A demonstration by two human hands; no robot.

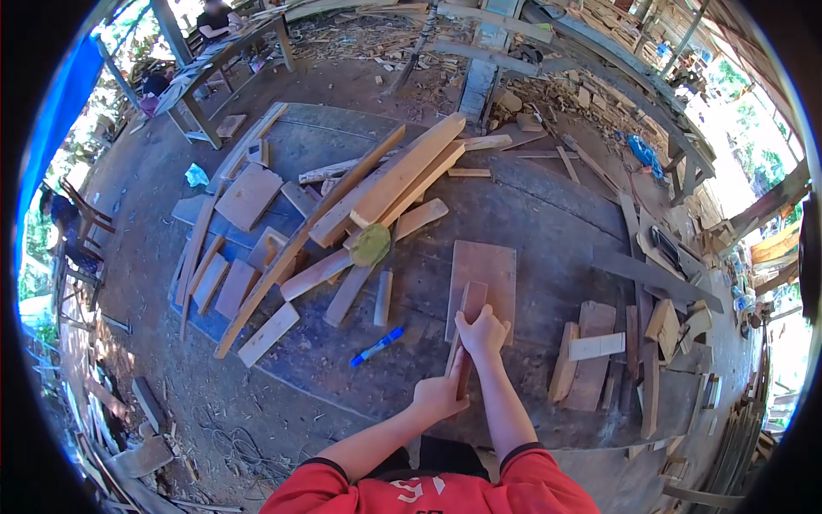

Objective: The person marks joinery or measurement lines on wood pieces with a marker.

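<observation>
A narrow reddish-brown wooden bar (473, 300) lies lengthwise over a flat rectangular wooden board (485, 261) on the dark worktable (548, 223). My right hand (484, 331) is closed round the bar near its middle, above the board's lower edge. Closer to my body, my left hand (438, 398) grips the near end of the same bar. Part of the bar is hidden under my fingers. To the left of my hands lie a blue marker (377, 346) and a short wooden stick (383, 298).
Long timber pieces (411, 171) are piled at the left, with a round greenish piece (370, 246) on them. A handsaw (655, 276) rests at the right beside wood offcuts (591, 351). A person (218, 24) sits at a far bench (227, 56). Scraps cover the ground.
</observation>
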